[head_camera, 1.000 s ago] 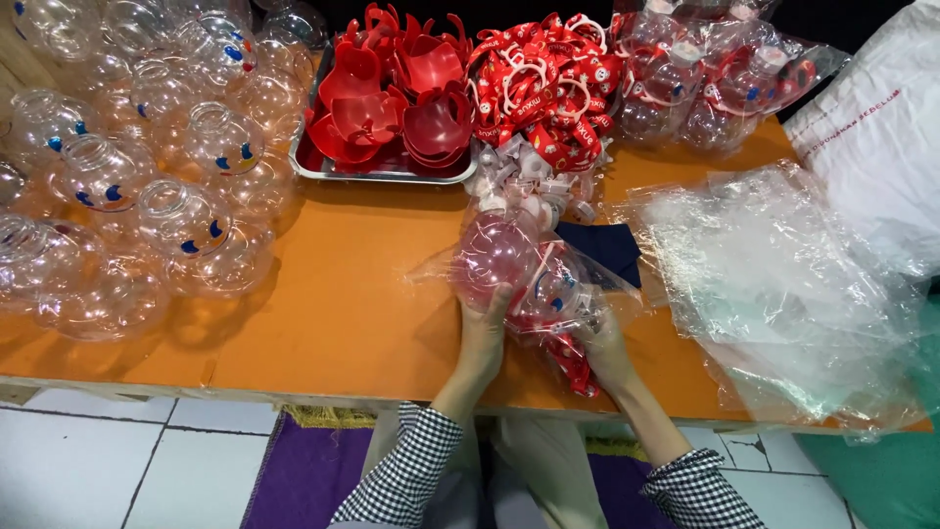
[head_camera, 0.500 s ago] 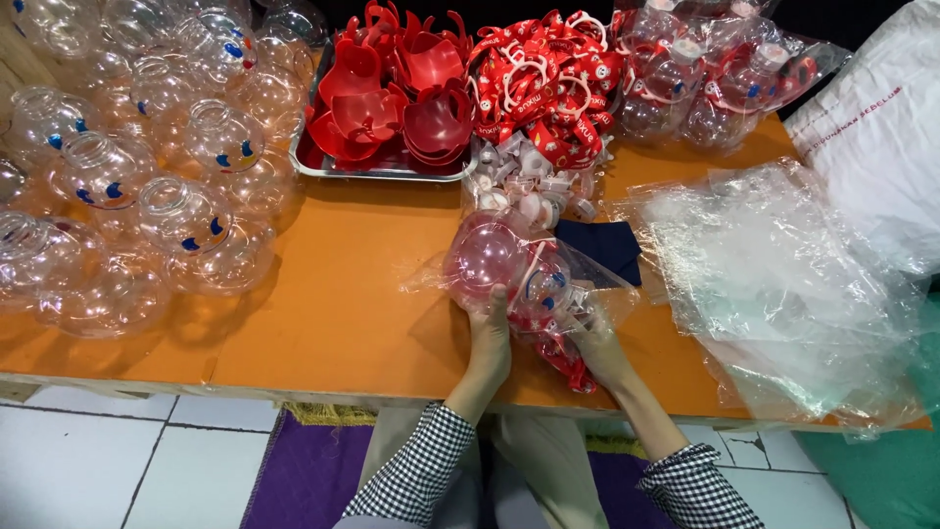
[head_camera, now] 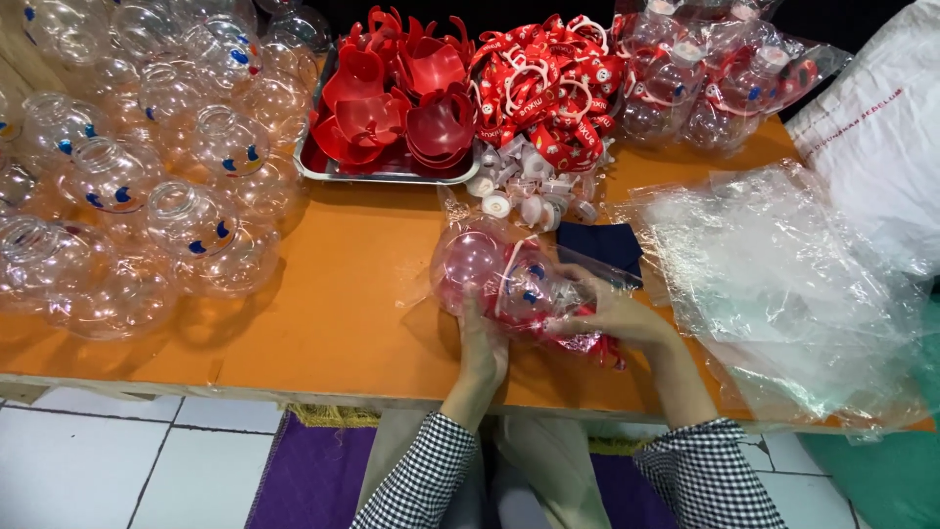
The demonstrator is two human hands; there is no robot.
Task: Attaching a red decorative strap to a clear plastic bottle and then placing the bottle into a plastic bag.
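Both your hands clasp a bagged globe (head_camera: 509,279) on the table (head_camera: 323,304). Your left hand (head_camera: 483,345) cups it from below, fingers hidden behind it. Your right hand (head_camera: 612,315) curls around its right side. Clear, pink-tinted, red strap inside; the film blurs details.

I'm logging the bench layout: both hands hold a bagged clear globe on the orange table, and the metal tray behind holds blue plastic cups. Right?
Not quite: the cups in the metal tray are red, not blue, as the head view shows. Left hand and right hand do hold the bagged clear globe on the orange table.
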